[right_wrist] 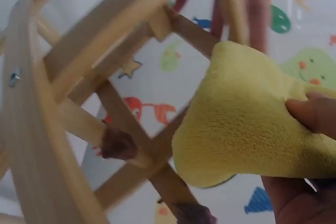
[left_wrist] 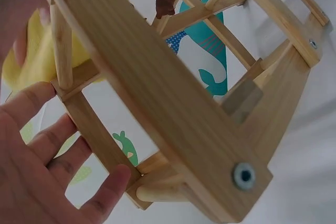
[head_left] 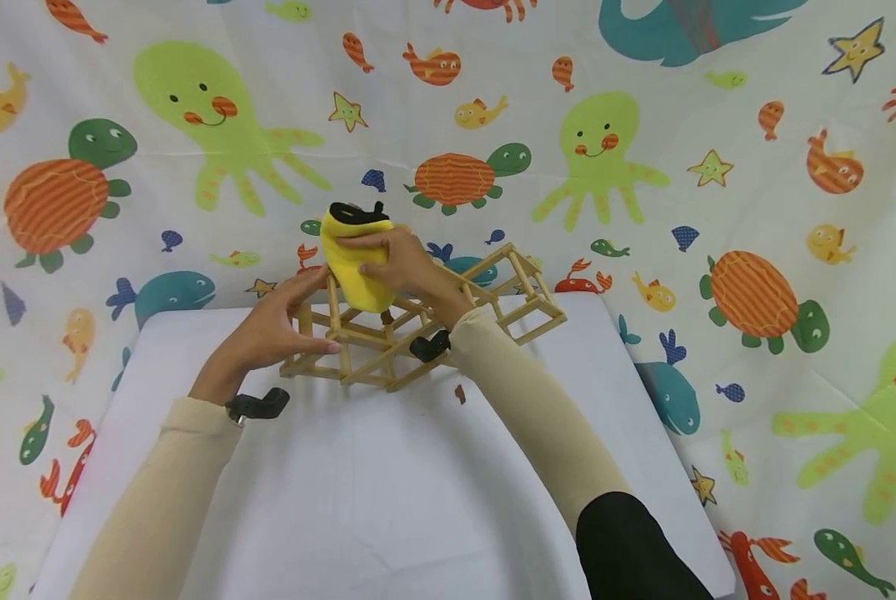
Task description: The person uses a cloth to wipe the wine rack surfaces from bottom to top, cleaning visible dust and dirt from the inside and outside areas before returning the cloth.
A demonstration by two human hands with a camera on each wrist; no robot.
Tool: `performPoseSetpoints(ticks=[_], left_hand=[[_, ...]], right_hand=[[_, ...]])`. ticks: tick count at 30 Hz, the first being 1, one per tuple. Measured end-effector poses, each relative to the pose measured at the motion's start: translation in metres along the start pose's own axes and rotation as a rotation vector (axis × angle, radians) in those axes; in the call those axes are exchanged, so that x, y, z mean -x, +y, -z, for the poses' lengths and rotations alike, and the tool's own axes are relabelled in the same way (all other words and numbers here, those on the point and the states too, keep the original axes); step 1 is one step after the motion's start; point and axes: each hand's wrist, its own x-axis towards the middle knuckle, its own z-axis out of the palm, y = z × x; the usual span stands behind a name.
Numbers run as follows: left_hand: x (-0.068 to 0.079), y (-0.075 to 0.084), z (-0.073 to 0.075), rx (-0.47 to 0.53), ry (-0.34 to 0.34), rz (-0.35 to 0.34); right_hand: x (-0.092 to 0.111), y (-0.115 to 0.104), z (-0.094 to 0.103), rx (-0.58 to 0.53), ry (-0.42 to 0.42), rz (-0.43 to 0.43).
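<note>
A folding rack of pale wooden bars and dowels stands near the far edge of the white table. My left hand holds its left end, thumb and fingers spread along the bars; in the left wrist view the fingertips bear on a flat slat. My right hand grips a fuzzy yellow cloth mitt with a black-trimmed opening, thumb on its face. The mitt is up against the rack's left part. Small brown scraps cling to the dowels in the right wrist view.
One brown scrap lies on the white tabletop in front of the rack. A curtain printed with sea animals hangs behind and around the table. A black strap mount sits on the left wrist.
</note>
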Motion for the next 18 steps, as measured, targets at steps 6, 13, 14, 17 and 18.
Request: performPoseSetpoints(ticks=[6, 13, 14, 17, 18], left_hand=[[-0.003, -0.003, 0.002, 0.023, 0.012, -0.017], [-0.004, -0.005, 0.003, 0.010, 0.010, 0.005], [-0.004, -0.005, 0.003, 0.010, 0.011, 0.003], [-0.004, -0.005, 0.002, 0.026, 0.012, 0.002], [-0.004, -0.006, 0.002, 0.036, 0.012, 0.004]], right_hand=[[-0.009, -0.004, -0.006, 0.380, -0.061, 0.008], [-0.006, -0.012, -0.010, 0.332, 0.099, -0.015], [-0.004, -0.012, -0.013, 0.286, 0.110, 0.000], [0.003, -0.012, -0.018, 0.180, 0.030, 0.031], [0.005, -0.011, -0.018, 0.158, -0.027, 0.037]])
